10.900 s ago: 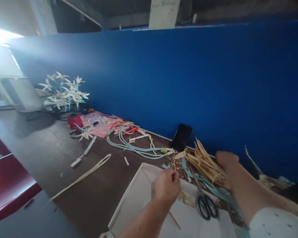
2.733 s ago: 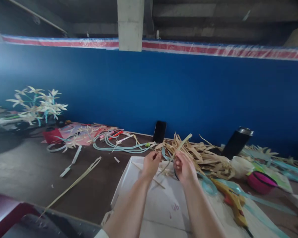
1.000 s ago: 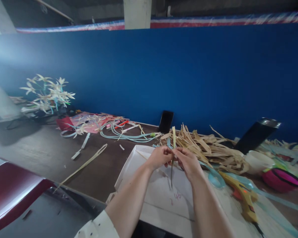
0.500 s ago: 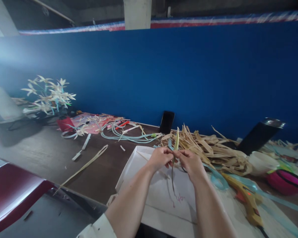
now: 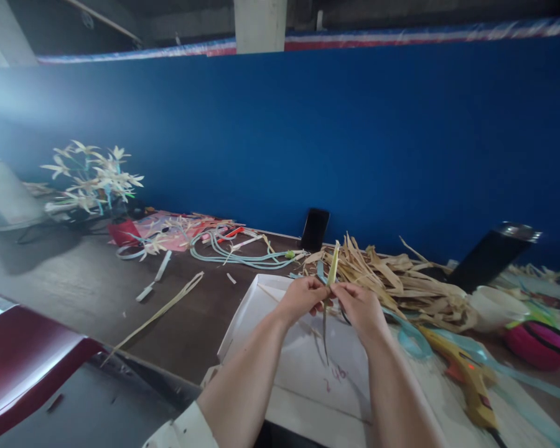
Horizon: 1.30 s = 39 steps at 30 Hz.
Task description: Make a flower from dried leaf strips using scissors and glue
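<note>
My left hand and my right hand meet above a white tray, and both pinch one narrow pale-green leaf strip. The strip stands almost upright between the fingertips; its top end points up and its thin lower end hangs down over the tray. Just behind my hands lies a heap of dried tan leaf strips.
A black phone leans on the blue wall. Light-blue cord and a long loose strip lie at the left. A yellow glue gun, white cup, pink bowl and black flask sit right. Woven flowers stand far left.
Over the last second the strip's top tilted slightly to the right while both hands kept pinching it in place. Several seconds earlier the hands were apart, the right one in the strip heap.
</note>
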Each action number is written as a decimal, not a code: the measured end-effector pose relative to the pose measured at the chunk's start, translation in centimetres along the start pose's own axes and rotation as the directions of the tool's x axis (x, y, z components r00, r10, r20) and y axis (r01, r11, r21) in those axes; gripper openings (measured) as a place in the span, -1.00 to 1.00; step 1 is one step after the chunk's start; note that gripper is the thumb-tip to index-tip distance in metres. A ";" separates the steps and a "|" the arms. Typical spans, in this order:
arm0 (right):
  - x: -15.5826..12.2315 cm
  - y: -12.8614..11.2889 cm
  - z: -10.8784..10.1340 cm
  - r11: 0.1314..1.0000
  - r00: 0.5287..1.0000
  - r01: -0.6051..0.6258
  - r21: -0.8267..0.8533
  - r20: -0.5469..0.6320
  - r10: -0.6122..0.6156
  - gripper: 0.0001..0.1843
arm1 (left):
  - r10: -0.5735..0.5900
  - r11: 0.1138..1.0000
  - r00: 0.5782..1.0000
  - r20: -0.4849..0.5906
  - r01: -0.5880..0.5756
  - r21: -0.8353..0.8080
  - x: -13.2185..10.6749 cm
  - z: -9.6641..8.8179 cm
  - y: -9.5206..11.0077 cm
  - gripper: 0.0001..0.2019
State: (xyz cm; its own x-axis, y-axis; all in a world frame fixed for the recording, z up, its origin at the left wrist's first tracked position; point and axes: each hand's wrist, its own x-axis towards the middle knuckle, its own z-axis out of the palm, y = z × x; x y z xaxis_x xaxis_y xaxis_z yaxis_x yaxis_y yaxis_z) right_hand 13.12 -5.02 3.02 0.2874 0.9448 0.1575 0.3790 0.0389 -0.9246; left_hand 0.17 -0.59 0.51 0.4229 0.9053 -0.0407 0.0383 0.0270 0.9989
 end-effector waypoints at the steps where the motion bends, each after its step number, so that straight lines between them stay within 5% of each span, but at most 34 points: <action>1: 0.0 0.1 0.0 1.000 1.000 0.014 -0.022 0.003 -0.014 -0.69 | 0.008 1.000 1.000 -0.001 -0.008 0.016 0.0 0.0 0.1 -0.81; 14: 0.7 1.6 0.2 0.966 0.989 0.137 -0.221 -0.021 -0.145 -0.73 | 0.028 0.972 0.999 0.043 -0.037 0.231 -0.7 -0.1 1.6 -0.83; 26: -0.7 -0.1 0.6 0.978 0.986 0.146 -0.151 -0.055 -0.156 -0.71 | -0.115 0.993 0.993 0.022 0.115 -0.013 -0.4 0.4 0.7 -0.84; 32: -0.6 -0.3 0.6 0.990 0.982 0.119 -0.077 -0.135 -0.129 -0.75 | 0.005 0.981 0.995 0.103 -0.025 0.194 -0.4 0.6 0.3 -0.79; 39: -0.2 0.3 0.6 0.990 0.978 0.121 -0.076 -0.160 -0.132 -0.74 | -0.001 0.962 0.997 0.078 -0.021 0.273 -0.2 0.6 -0.1 -0.90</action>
State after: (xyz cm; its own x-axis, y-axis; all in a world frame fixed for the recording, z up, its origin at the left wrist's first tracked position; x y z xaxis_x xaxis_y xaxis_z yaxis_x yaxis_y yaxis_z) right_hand 12.70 -4.97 2.51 0.3719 0.8669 0.3318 0.4770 0.1282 -0.8695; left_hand 0.58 -1.03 0.43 0.4923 0.8694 -0.0432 0.2755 -0.1086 0.9552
